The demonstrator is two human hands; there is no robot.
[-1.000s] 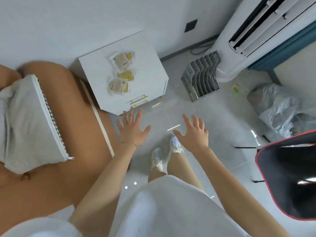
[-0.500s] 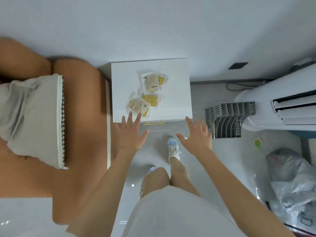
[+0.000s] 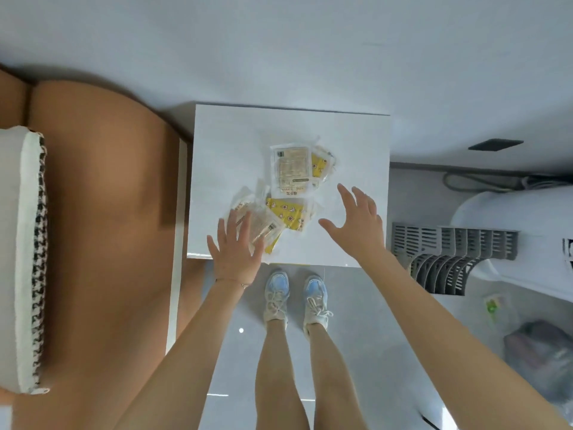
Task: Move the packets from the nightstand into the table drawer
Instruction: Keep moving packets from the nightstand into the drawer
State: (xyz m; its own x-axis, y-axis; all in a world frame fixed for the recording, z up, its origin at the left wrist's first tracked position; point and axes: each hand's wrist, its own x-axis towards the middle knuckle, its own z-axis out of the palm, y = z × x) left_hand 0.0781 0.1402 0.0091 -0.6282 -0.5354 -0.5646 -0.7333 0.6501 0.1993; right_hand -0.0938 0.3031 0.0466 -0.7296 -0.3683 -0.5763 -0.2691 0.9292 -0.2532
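Observation:
Several clear and yellow snack packets lie in a loose pile on the white nightstand [image 3: 217, 144]. One pale packet [image 3: 291, 169] sits at the back, a yellow one [image 3: 288, 214] in the middle, and a clear one [image 3: 260, 225] at the front left. My left hand [image 3: 234, 246] hovers with fingers spread over the front-left packet, holding nothing. My right hand [image 3: 356, 221] is open, just right of the pile, above the nightstand's front right. The table drawer is not in view.
A tan bed [image 3: 102, 228] with a grey pillow [image 3: 18, 259] fills the left. A grey file rack [image 3: 449, 259] and a white standing air conditioner [image 3: 521, 234] are on the right. My feet [image 3: 294, 296] stand at the nightstand's front edge. A plastic bag [image 3: 539, 355] lies lower right.
I have stepped up to the nightstand. Both hands moved forward from in front of it to above its top, the left over the nearest packet and the right beside the pile.

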